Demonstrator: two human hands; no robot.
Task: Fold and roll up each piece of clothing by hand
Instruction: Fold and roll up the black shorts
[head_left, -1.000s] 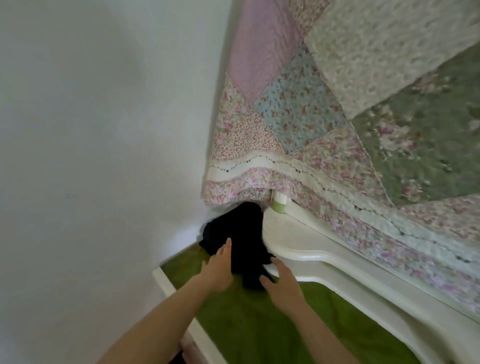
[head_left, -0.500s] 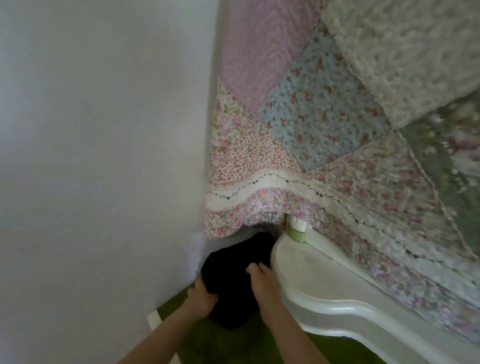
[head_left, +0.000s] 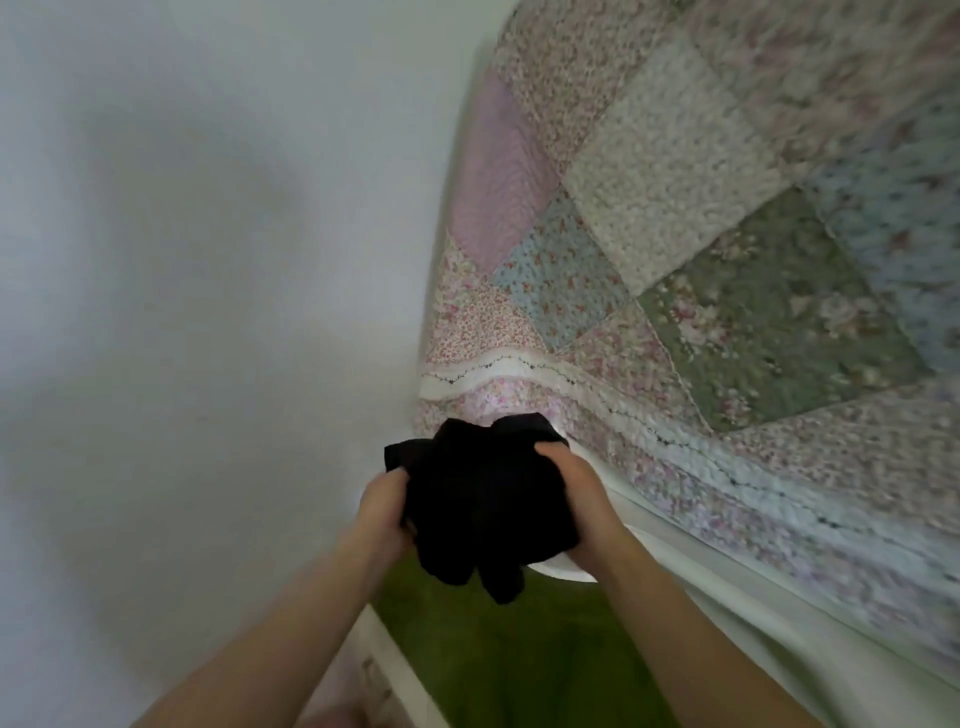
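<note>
A bunched black garment (head_left: 488, 499) hangs between my two hands, lifted off the green surface. My left hand (head_left: 382, 512) grips its left side with curled fingers. My right hand (head_left: 582, 493) grips its right side, fingers wrapped over the top edge. Loose ends of the cloth dangle below my hands. The picture is blurred by motion.
A patchwork floral quilt (head_left: 727, 291) covers the bed at the right. Its white curved bed frame (head_left: 675, 551) runs along below the quilt. A green mat (head_left: 519, 665) lies under my arms. A white wall (head_left: 182, 312) fills the left.
Both hands closed on the black garment in the corner and lifted it up off the green mat. The view swung upward and sideways.
</note>
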